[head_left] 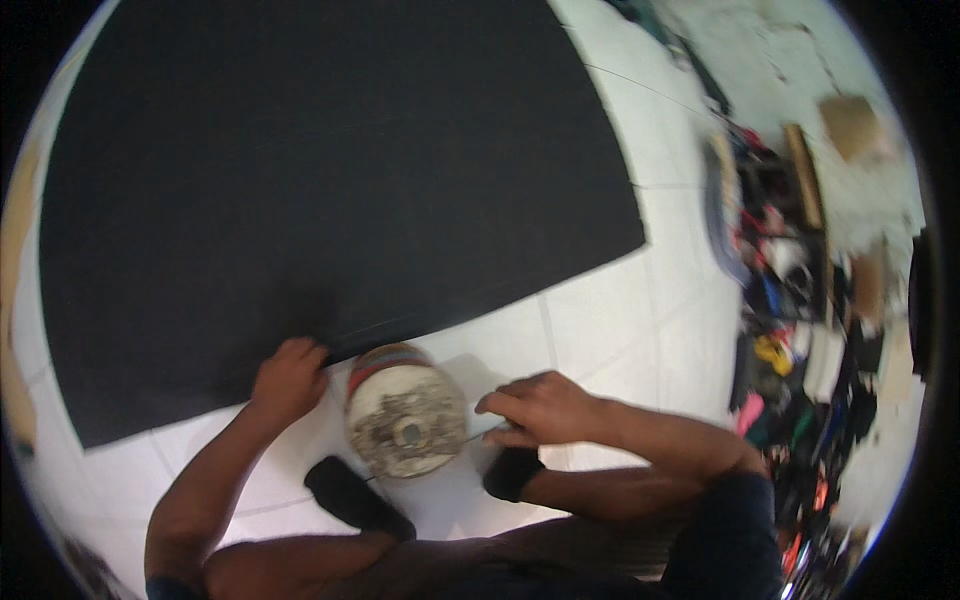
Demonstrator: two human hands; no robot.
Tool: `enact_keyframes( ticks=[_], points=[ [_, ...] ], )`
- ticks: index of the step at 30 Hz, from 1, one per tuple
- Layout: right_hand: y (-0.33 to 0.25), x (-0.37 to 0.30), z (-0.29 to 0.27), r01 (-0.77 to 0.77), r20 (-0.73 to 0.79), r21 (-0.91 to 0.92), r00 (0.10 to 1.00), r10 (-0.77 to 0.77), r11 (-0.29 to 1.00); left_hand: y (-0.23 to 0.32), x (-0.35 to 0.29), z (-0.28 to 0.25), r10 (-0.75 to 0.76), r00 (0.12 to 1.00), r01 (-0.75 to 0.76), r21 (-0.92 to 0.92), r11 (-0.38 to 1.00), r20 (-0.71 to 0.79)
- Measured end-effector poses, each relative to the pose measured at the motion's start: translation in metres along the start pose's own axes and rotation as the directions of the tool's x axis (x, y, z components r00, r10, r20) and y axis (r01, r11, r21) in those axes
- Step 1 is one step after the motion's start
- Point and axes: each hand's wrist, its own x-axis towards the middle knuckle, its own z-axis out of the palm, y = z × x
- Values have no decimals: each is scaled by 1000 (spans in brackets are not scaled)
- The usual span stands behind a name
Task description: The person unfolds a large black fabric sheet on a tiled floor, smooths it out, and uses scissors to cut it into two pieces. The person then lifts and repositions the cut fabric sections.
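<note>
A large sheet of black cloth (330, 170) lies spread flat. At its near edge my left hand (292, 380) is closed, fingertips on the border. Just right of that hand stands a round spool-like object (408, 420) with a worn, pale end face, a centre hole and red and brown bands at its far side. It touches or nearly touches the cloth's edge. To the right of the spool, my right hand (540, 408) has its index finger and thumb apart; nothing clear shows between them. The undersides of its other fingers are hidden.
White tiled floor (590, 310) surrounds the cloth. My feet in black socks (355, 495) flank the spool. Along the right wall stand a shelf (805, 180), a clear plastic tub (722, 215) and a heap of mixed coloured items (800, 400). A thin thread (640, 85) trails near the upper right.
</note>
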Motion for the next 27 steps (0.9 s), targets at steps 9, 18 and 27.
enact_keyframes(
  ticks=[9,18,27],
  points=[
    [162,-163,-53,-783,-51,-240,601,798,574,3,0,-3,49,999,-49,32,998,11],
    [169,-50,-81,-658,-359,-214,741,568,722,5,-15,-39,56,991,-68,-94,993,-123],
    [138,62,-41,-235,-63,7,970,235,972,-73,-68,-92,-497,716,404,-291,867,-490]
  ],
)
